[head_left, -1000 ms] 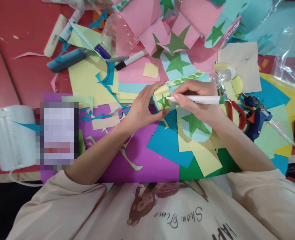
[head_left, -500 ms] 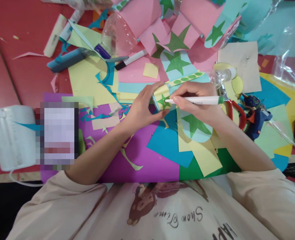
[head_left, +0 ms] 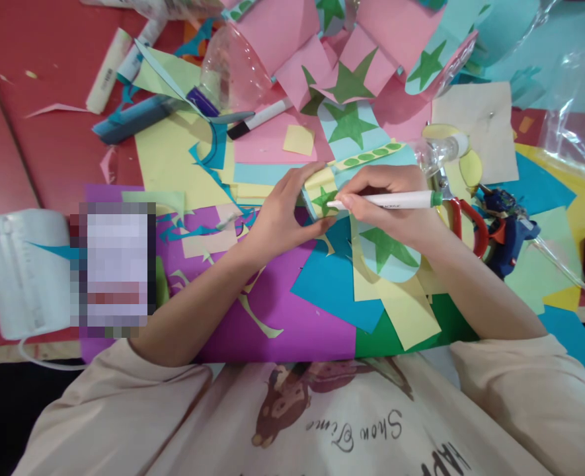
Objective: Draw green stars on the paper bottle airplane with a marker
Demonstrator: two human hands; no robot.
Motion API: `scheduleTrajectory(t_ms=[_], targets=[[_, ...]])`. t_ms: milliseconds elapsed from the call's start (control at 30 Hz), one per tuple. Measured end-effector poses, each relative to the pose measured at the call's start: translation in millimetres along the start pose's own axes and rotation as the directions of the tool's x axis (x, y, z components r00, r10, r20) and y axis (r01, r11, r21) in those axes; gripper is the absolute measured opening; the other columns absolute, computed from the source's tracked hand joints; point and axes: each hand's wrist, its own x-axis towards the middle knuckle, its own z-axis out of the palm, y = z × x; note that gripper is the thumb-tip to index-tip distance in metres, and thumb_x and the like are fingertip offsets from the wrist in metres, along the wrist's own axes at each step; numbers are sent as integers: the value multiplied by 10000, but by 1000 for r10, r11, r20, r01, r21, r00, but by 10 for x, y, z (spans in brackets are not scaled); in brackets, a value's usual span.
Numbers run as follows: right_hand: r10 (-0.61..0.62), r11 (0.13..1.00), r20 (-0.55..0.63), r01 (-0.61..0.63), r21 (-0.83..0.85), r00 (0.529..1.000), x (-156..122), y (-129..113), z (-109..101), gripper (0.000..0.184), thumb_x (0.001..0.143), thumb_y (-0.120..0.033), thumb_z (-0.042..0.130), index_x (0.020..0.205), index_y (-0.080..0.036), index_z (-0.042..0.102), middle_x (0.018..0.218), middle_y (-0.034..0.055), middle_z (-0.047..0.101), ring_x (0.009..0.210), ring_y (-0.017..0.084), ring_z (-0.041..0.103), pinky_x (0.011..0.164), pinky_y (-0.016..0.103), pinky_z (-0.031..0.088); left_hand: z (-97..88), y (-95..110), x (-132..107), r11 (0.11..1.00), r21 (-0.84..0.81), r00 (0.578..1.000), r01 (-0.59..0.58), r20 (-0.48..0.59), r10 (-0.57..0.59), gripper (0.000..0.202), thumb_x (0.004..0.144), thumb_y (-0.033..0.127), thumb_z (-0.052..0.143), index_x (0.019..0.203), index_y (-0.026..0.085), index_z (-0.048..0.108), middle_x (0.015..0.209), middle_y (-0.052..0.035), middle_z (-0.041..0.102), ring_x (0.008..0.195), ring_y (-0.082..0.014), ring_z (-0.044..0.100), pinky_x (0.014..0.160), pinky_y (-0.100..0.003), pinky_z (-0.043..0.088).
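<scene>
My left hand (head_left: 285, 215) curls around the left end of a paper-covered plastic bottle (head_left: 404, 157), thumb below and fingers above. That end has a pale yellow band with a green star (head_left: 326, 200) on it. My right hand (head_left: 384, 198) pinches a white marker (head_left: 404, 199) with a green end, its tip on the star. Light blue paper flaps with green stars, such as the lower flap (head_left: 389, 248), stick out from the bottle. Its clear neck points right, partly behind my right hand.
Red-handled scissors (head_left: 478, 228) and a blue glue gun (head_left: 515, 244) lie at right. A phone (head_left: 117, 264) and a white case (head_left: 27, 271) are at left. Paper scraps (head_left: 260, 317), a black-capped marker (head_left: 260, 119) and a clear plastic bottle (head_left: 235, 69) lie around.
The marker tip has shifted slightly downward on the green star, with a small movement of my right hand. My left hand stays put. More of a blue sheet shows at the lower right.
</scene>
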Motion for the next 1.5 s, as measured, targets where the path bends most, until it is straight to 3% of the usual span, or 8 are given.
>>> scheduleTrajectory(t_ms=[133, 433, 633, 833, 1500], targets=[[19, 999, -34, -20, -30, 999, -7, -1, 1, 137, 870, -282, 619, 770, -195, 655, 710, 0, 640, 633, 112, 533, 568, 270, 391, -5, 5, 6, 1000, -2, 1000, 9, 16, -9, 697, 821, 531, 654, 1400, 239, 397, 1358, -116, 567, 1241, -296, 561, 1023, -436, 490], [-12, 1000, 6, 12, 17, 1000, -2, 14, 10, 190, 859, -239, 614, 691, -153, 633, 614, -27, 573, 562, 70, 462, 541, 236, 348, -9, 12, 2, 1000, -13, 1000, -5, 7, 5, 681, 821, 473, 670, 1397, 231, 399, 1335, -113, 573, 1230, -287, 566, 1018, -417, 489], [-7, 1000, -1, 7, 19, 1000, -2, 8, 7, 164, 848, -211, 610, 695, -153, 625, 619, -32, 574, 561, 66, 460, 534, 226, 346, -23, 11, 5, 1000, -12, 999, 13, 40, -12, 701, 822, 494, 664, 1412, 255, 370, 1372, -109, 552, 1261, -301, 544, 1048, -444, 464], [7, 999, 3, -7, 36, 1000, 0, 16, 4, 172, 838, -213, 608, 675, -160, 625, 594, -34, 552, 545, 70, 444, 517, 235, 342, -13, 24, 14, 1000, -14, 1000, 8, 6, -8, 671, 815, 511, 662, 1385, 254, 416, 1352, -105, 572, 1235, -291, 563, 1029, -433, 486], [-18, 1000, -20, 18, -12, 1000, -4, 21, 17, 125, 873, -263, 625, 792, -177, 667, 710, -2, 650, 636, 108, 544, 581, 264, 397, -6, 19, 7, 999, -29, 1000, 27, 11, -27, 678, 828, 551, 636, 1400, 279, 393, 1362, -100, 567, 1237, -289, 566, 1028, -430, 493]])
